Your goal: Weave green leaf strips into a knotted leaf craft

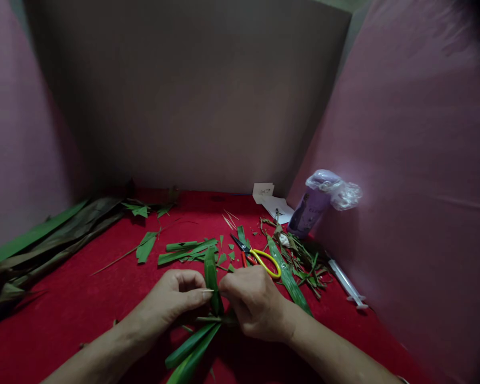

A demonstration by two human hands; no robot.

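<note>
Between my hands stands a folded green leaf strip (210, 272), upright. My left hand (176, 294) pinches it from the left, its thumb on the leaf. My right hand (258, 304) is closed at the leaf's right edge; whatever its fingertips hold is hidden. Below the fingers a thin stem (208, 319) lies crosswise, and long green leaf blades (194, 354) spread toward me from it. Just beyond my right hand, scissors (260, 256) with yellow handles lie with their dark blades parted. Something red-handled (244, 260) is partly hidden beside them.
On the red cloth (84, 298) lie cut leaf pieces (188, 250), several thin sticks (229, 220) and a twig pile (304, 261). A plastic-wrapped purple container (310, 210), white papers (278, 208) and a syringe (347, 282) are at right. Long leaves (44, 234) line the left.
</note>
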